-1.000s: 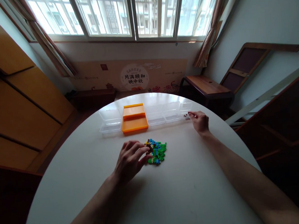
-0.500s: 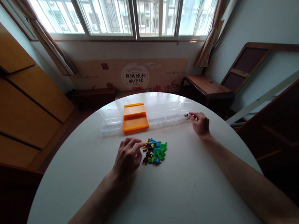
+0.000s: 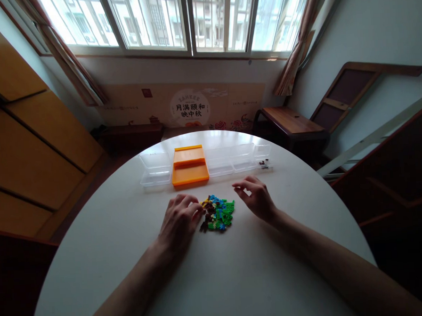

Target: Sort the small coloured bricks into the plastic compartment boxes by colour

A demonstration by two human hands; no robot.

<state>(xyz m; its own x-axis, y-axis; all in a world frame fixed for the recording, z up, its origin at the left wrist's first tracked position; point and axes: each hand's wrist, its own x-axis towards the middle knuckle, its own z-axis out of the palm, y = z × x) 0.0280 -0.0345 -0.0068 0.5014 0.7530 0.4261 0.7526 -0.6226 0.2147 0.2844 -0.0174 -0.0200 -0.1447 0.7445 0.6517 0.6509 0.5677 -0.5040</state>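
A small pile of toy building bricks (image 3: pixel 223 214), in green, blue, brown and yellow, lies on the white table. At its left edge, the thumb and index finger of my left hand (image 3: pixel 180 218) are closed together on a small brown brick, which is largely hidden by the fingertips. My right hand (image 3: pixel 257 198) hovers to the right of the pile with thumb and index finger slightly apart and nothing visible between them. Several dark brown bricks (image 3: pixel 263 163) lie in the small clear compartment box (image 3: pixel 269 167) at the far right of the row.
Along the far side of the white table (image 3: pixel 210 280) stand an orange open tray (image 3: pixel 189 174), a clear open box (image 3: pixel 156 179) to its left and clear lidded boxes (image 3: pixel 221 168) to its right. Beyond the table is a wooden bench (image 3: pixel 290 118).
My right hand has left the far-right clear box and moved left, back toward the pile. My left fingers have lowered and closed on a loose brown brick at the pile's left edge.
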